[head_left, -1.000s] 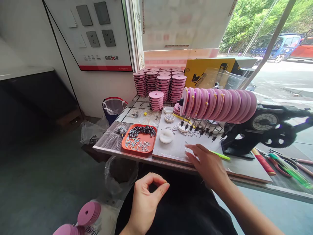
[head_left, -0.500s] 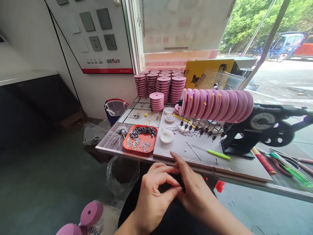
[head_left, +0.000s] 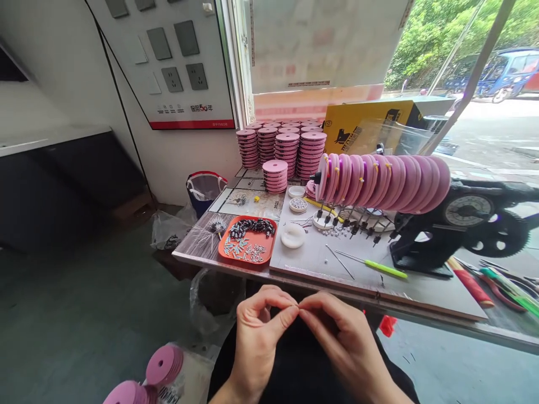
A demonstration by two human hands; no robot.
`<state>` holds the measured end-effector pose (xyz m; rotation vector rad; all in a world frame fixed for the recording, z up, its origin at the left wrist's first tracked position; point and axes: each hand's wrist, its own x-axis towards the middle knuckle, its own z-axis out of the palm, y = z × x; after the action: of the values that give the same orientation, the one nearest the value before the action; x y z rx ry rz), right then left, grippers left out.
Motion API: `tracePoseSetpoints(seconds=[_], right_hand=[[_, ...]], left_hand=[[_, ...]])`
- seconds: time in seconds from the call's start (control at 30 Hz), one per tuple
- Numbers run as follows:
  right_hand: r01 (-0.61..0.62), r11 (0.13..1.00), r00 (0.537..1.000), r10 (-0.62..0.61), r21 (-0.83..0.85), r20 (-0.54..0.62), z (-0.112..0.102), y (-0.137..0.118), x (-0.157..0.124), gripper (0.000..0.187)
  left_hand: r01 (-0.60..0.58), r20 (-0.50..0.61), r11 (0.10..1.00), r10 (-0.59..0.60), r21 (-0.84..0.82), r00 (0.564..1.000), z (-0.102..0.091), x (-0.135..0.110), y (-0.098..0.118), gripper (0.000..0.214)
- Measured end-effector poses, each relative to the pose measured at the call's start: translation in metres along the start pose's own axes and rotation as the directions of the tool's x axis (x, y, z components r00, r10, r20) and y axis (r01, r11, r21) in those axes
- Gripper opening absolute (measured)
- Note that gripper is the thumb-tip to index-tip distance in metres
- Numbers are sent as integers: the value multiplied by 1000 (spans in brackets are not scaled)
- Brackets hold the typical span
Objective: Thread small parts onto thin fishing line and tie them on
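Your workbench (head_left: 197, 249) carries the black machine (head_left: 467, 213) on its right, threaded with a row of pink spools (head_left: 385, 182), while spool stacks (head_left: 287, 151) stand at the back, looking like stock yet to be drawn on. In front of the machine lies a pale board (head_left: 303, 262) with no piece you could call finished plainly showing on it. Your left hand (head_left: 261, 331) and right hand (head_left: 345, 331) meet over your lap, before the bench's near edge, each with thumb and forefinger pinched, tips touching or nearly so; you seem to be midway through some fine handling there. To the left, the orange tray (head_left: 270, 247) holds dark, bluish and silvery small parts; whether the dark ones are done or waiting, I cannot tell. Your green-handled hook (head_left: 385, 269) lies put down, as does the thin metal rod (head_left: 342, 264) beside it. The bead dish (head_left: 298, 206) is well filled, so plenty looks left, and one loose bead (head_left: 325, 261) sits unused on the board. Whatever you grip at the fingertips, if anything, is too small to make out
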<state>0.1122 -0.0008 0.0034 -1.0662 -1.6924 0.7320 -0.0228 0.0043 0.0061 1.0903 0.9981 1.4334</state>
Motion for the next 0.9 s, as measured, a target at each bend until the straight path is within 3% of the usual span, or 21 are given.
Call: tracePoseSetpoints(seconds=[0.17, 0.47, 0.9], right_hand=[[34, 999, 995, -36, -30, -95, -3, -1, 0, 11], [180, 924, 983, -185, -336, 18, -7, -11, 2, 15], [180, 887, 984, -161, -426, 80, -6, -11, 2, 23]], left_hand=[[9, 3, 998, -9, 68, 1000, -6, -2, -6, 8], [-82, 51, 967, 72, 240, 996, -9, -7, -10, 7], [-98, 42, 929, 89, 358, 995, -8, -8, -8, 6]])
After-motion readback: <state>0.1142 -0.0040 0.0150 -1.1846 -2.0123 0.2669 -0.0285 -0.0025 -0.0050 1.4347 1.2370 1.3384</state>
